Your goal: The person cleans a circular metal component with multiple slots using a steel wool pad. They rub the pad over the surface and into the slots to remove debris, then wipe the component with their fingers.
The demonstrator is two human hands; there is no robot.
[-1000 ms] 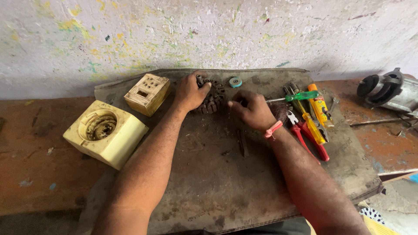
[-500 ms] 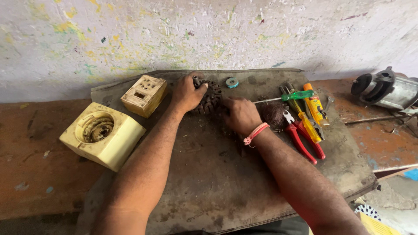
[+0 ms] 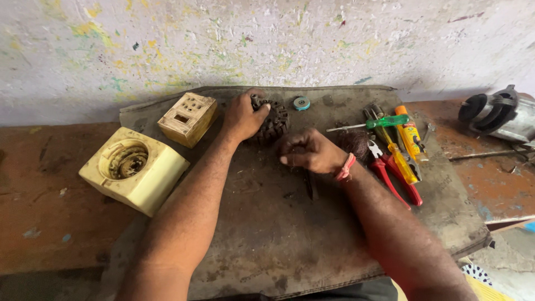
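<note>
Drawn back toward the body, the right hand (image 3: pixel 309 151) now curls into a loose fist beside the dark toothed part (image 3: pixel 271 120), which the left hand (image 3: pixel 243 115) grips on the mat (image 3: pixel 267 234).

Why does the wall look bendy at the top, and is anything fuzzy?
Head view: the wide lens bows the wall and bench edges; light is soft and even, with only faint shadows under the left hand and right hand; the dark ribbed part and pliers look sharp, no glare.
</note>
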